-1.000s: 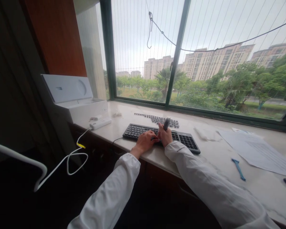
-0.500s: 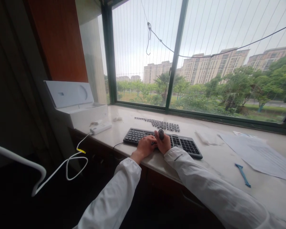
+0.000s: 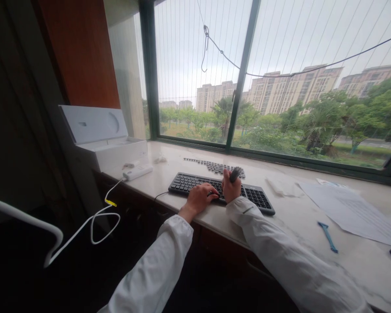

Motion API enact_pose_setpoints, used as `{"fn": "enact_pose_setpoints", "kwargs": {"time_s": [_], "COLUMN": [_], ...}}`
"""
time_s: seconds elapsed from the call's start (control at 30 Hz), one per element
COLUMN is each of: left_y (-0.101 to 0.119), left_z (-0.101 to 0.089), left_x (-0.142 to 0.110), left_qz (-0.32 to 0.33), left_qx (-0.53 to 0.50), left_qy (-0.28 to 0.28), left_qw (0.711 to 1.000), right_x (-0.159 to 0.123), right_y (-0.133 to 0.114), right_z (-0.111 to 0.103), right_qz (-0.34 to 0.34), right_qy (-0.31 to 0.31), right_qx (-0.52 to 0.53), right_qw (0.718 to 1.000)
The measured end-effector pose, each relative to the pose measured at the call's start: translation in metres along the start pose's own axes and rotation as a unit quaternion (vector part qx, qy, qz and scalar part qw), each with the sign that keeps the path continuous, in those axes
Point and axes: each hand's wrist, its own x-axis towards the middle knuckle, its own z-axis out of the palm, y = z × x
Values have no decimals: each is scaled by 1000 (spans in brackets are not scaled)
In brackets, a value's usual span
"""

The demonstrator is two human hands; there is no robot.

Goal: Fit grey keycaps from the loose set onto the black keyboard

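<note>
A black keyboard (image 3: 257,198) lies on the pale stone sill (image 3: 296,217) under the window. My left hand (image 3: 199,196) rests on its middle keys, fingers curled down onto them. My right hand (image 3: 231,189) is closed round a dark grey pen-like tool (image 3: 235,174) that sticks up and to the right above the keyboard. Behind the keyboard, rows of loose dark keycaps (image 3: 215,166) are laid out on the sill. Both arms wear white sleeves.
An open white box (image 3: 101,139) stands at the sill's left end beside a white adapter (image 3: 137,172) whose cable (image 3: 101,215) hangs off the edge. Papers (image 3: 355,211), a blue plastic tool (image 3: 327,236) and a folded cloth (image 3: 282,186) lie to the right.
My right hand has shifted right along the keyboard and tilted the dark tool to the right. My left hand stays on the middle keys.
</note>
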Motion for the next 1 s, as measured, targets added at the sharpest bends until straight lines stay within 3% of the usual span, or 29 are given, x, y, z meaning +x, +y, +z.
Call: {"fn": "enact_pose_setpoints", "kwargs": {"time_s": [0.17,0.23,0.33,0.43,1.0], "left_y": [-5,-7,-7,-6,-3], "left_z": [-1,-3,-5,-6,-1], "left_x": [1,1,1,0,-2], "left_qz": [-6,-33,-61,-60,18], "left_qx": [-73,-91,-96,-90,-32], "left_qy": [57,86,117,121,119], "left_qw": [996,992,987,987,992], "right_x": [27,34,36,34,31], "right_y": [-8,-8,-2,6,5], "right_z": [-27,-37,-44,-43,-39], "right_qz": [-30,-62,-85,-80,-41], "right_qy": [-48,-130,-271,-339,-392], "right_qx": [-82,-130,-200,-225,-178], "right_qw": [995,981,938,910,902]}}
